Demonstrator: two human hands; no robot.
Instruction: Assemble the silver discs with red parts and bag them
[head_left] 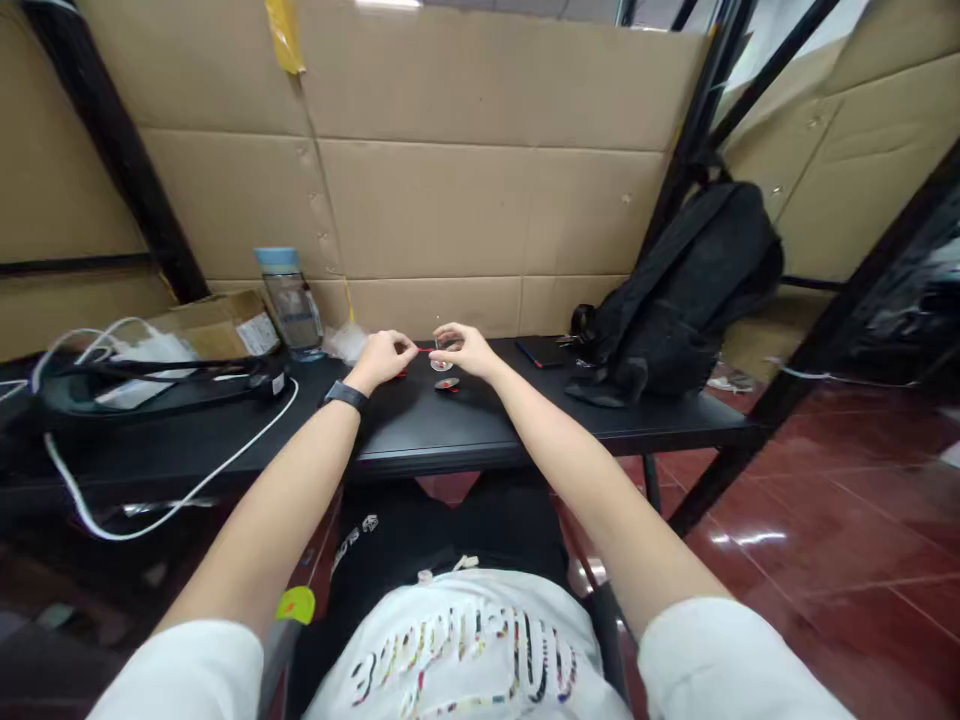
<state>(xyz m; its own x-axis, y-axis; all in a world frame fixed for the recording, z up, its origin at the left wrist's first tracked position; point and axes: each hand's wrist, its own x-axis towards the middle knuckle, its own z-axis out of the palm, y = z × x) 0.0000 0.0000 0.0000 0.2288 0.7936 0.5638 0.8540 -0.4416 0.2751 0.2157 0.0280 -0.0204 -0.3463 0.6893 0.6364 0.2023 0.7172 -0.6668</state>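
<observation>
Over the middle of the black desk, my left hand (388, 355) is closed in a pinch on one end of a thin red cord (425, 350). Opposite it, my right hand (461, 350) has its fingertips together at the cord's other side. A small round, pale disc with a red mark (441, 365) hangs or rests just under my right fingers; I cannot tell which. Below it on the desk lies a small oval, shiny piece with a red centre (447, 384). Something small and red lies under my left hand, mostly hidden.
A water bottle (291, 300), a cardboard box (229, 325) and a crumpled clear bag (347, 342) stand left. White cables (217, 480) and a black strap-like device (157, 395) lie nearer. On the right are a dark phone-like slab (541, 352) and a black backpack (682, 290).
</observation>
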